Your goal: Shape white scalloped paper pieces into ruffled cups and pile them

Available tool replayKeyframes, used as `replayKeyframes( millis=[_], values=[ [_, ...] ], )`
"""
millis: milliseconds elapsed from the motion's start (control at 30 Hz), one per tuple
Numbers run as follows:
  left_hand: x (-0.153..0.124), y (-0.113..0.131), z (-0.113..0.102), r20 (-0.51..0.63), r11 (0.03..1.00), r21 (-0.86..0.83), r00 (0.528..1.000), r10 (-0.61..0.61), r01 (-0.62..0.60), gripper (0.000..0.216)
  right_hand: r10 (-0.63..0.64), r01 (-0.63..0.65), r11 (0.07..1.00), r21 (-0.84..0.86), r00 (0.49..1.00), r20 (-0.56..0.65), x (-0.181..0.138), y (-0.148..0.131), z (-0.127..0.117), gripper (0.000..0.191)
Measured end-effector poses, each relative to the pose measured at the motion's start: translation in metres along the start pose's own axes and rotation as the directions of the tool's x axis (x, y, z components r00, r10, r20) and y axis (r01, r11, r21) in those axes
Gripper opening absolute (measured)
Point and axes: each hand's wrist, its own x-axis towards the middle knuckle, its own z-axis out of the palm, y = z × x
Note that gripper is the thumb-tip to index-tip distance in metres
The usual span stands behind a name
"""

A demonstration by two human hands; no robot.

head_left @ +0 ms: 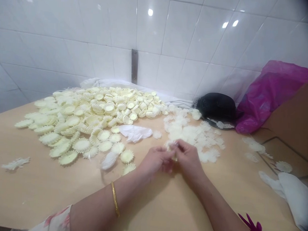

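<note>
My left hand (156, 160) and my right hand (188, 157) meet low over the table, fingertips pinched together. Between them is a small whitish piece with a frilled edge (170, 144), mostly covered by the fingers. Just beyond lie flat, pale, scalloped discs (188, 132), scattered and overlapping. To the left spreads a large heap of pale yellow cups with toothed rims (103, 108). A few of these cups (127, 156) rest close to my left forearm, beside an oval white bundle that looks like wound thread (109, 160).
A crumpled white cloth (135, 132) lies before the heap. Against the tiled wall stand a black bag-like object (216, 107) and a magenta plastic bag (265, 95). White sheets (296, 198) and loose discs (283, 166) lie at the right. A ragged white scrap (16, 163) sits far left.
</note>
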Motion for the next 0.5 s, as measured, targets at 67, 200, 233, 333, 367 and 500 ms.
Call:
replayKeyframes(
  millis=[67,200,233,333,367,500],
  values=[
    [0.0011,0.0005,0.0015,-0.041,1.0,-0.015,0.999,-0.005,0.004,0.017,-0.033,0.027,0.996,-0.087,0.997,-0.063,-0.0003,-0.0013,0.0017,0.027],
    [0.0025,0.0024,0.005,-0.04,0.998,-0.046,0.998,0.044,-0.046,0.016,-0.031,0.014,0.995,-0.101,0.986,-0.165,0.0003,-0.0035,0.0022,0.031],
    [0.0023,0.0027,0.0055,-0.037,0.997,-0.054,0.998,0.046,-0.048,0.016,-0.029,0.012,0.995,-0.097,0.985,-0.171,0.0002,-0.004,0.0022,0.032],
    [0.0007,0.0029,0.0057,-0.04,0.997,-0.075,0.999,0.027,-0.03,0.014,-0.073,0.045,0.986,-0.158,0.982,-0.176,-0.001,-0.0051,0.0032,0.031],
    [0.0,0.0029,0.0055,-0.028,0.996,-0.081,0.999,0.023,-0.025,0.015,-0.093,0.06,0.981,-0.186,0.981,-0.173,-0.0017,-0.0054,0.0039,0.031],
    [-0.0017,0.0014,0.0054,0.068,0.997,-0.07,0.998,0.019,-0.014,0.025,-0.129,0.093,0.963,-0.255,0.983,-0.128,-0.0039,-0.0054,0.0072,0.028]
  ],
)
